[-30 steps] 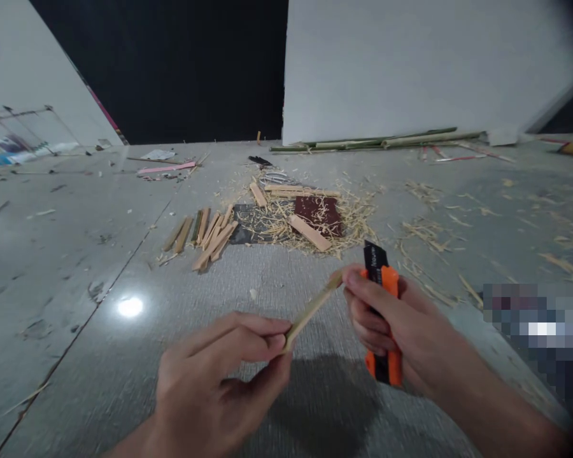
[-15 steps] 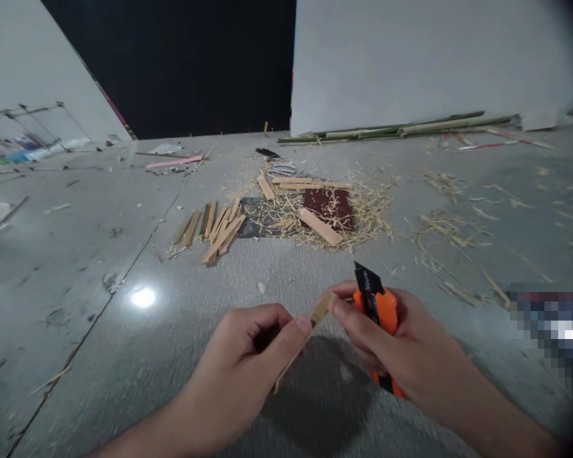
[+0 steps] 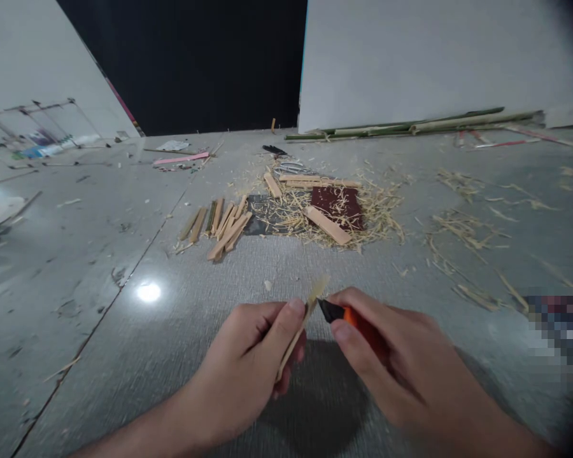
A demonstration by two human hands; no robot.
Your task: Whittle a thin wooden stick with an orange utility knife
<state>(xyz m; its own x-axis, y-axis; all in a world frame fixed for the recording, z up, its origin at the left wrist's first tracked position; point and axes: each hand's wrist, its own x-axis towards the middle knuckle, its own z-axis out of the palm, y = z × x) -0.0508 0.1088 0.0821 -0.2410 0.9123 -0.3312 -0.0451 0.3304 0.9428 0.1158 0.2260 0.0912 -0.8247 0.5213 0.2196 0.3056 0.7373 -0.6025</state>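
My left hand (image 3: 253,356) is closed round a thin pale bamboo strip (image 3: 315,292), pinching it between thumb and fingers so its tip sticks up and away from me. My right hand (image 3: 386,350) is wrapped round an orange and black utility knife (image 3: 337,312), whose black nose points left at the strip just below its tip. Both hands hover low over the grey floor, close together.
Ahead lie a row of cut bamboo sticks (image 3: 222,226), a dark red sheet (image 3: 339,203) with a stick on it, a dark mat (image 3: 260,213) and scattered shavings (image 3: 377,213). Long green bamboo poles (image 3: 410,124) rest along the white wall. A pixelated patch sits at right.
The hands drew closer together and toward me. The knife turned from upright to lying flat, nose toward the strip. My left hand slid up the strip, and the view shifted slightly.
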